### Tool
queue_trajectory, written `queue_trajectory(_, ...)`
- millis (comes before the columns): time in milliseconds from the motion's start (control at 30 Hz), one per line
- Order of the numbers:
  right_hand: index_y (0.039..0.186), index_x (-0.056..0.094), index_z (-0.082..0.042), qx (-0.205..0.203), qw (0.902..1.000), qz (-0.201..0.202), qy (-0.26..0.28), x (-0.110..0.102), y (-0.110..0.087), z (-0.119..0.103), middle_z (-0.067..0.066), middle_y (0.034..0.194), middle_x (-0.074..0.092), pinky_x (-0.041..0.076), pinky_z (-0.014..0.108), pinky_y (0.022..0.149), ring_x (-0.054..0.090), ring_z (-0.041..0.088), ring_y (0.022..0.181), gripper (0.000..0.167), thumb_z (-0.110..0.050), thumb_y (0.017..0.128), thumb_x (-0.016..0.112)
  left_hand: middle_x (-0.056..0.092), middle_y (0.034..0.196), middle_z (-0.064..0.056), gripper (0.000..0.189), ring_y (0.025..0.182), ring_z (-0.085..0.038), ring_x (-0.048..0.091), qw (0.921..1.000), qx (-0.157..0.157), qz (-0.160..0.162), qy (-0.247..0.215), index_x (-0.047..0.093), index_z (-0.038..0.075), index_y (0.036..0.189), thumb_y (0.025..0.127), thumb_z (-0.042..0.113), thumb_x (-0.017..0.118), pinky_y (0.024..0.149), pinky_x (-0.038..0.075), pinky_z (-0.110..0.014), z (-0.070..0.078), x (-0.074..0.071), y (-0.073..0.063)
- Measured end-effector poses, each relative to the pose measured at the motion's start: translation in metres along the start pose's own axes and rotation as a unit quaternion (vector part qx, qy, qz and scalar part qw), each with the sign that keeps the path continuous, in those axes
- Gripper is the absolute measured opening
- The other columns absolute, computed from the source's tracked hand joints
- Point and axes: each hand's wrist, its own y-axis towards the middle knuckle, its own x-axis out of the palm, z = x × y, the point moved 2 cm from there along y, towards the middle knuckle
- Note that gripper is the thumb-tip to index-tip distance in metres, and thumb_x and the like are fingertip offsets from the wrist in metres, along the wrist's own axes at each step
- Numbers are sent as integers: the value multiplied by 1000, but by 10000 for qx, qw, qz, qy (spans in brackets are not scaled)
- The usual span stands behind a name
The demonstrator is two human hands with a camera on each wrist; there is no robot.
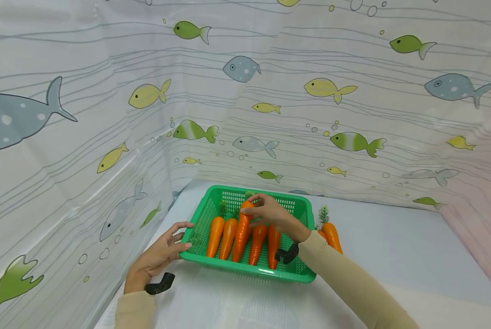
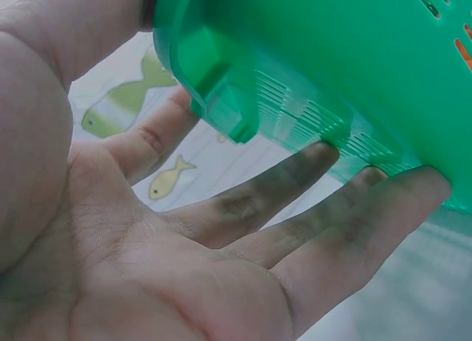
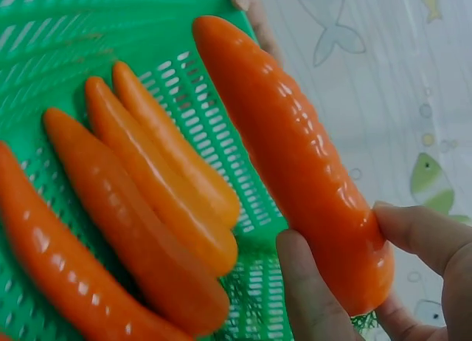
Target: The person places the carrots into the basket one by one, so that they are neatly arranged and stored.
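Observation:
My right hand (image 1: pixel 271 214) pinches a shiny orange carrot (image 3: pixel 295 156) near its thick, leafy end, thumb on one side and fingers on the other. This carrot is raised over a green plastic basket (image 1: pixel 237 265), its tapered end pointing toward the basket's front. Under it, several carrots lie side by side in the basket, among them a lighter orange carrot (image 1: pixel 215 234) at the left. My left hand (image 1: pixel 161 251) grips the basket's left side, the thumb at the rim. In the left wrist view its fingertips (image 2: pixel 317 160) touch the basket's outside from below.
Just right of the basket, carrots with a green top lie on the white table, one carrot (image 1: pixel 331 236) plainly visible. A fish-patterned curtain (image 1: pixel 290 128) stands behind the table and along its left side.

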Motion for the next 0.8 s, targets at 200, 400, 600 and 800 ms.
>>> queue_trajectory(200,133,49,-1,74,9998,-135,108,18,10,3,23,121,55,53,59,91,62,44,96,49,-9,93,77,6,165,-28,65,140,-45,32,10000,-6,15,39,32,9,153,98,6,67,90,53,-43,0,0,1)
queue_trajectory(400,130,49,0,127,9995,-269,54,33,19,7,23,119,53,54,59,90,69,40,93,48,-8,93,78,11,164,-28,63,124,-35,52,10000,-13,20,-3,33,10,153,99,4,65,87,54,-42,0,-1,1)
queue_trajectory(600,128,48,1,200,9990,-376,107,44,26,11,23,116,55,54,59,88,69,41,91,45,-7,93,76,10,164,-27,63,134,-42,44,10000,-57,34,-25,33,11,153,99,5,65,90,54,-45,-2,-2,1)
queue_trajectory(800,128,48,1,301,9987,-308,281,51,34,16,22,114,63,54,57,88,70,36,88,46,-7,93,77,6,165,-27,61,140,-46,35,10000,-74,20,-51,32,12,153,101,7,63,93,53,-48,-2,-1,1)
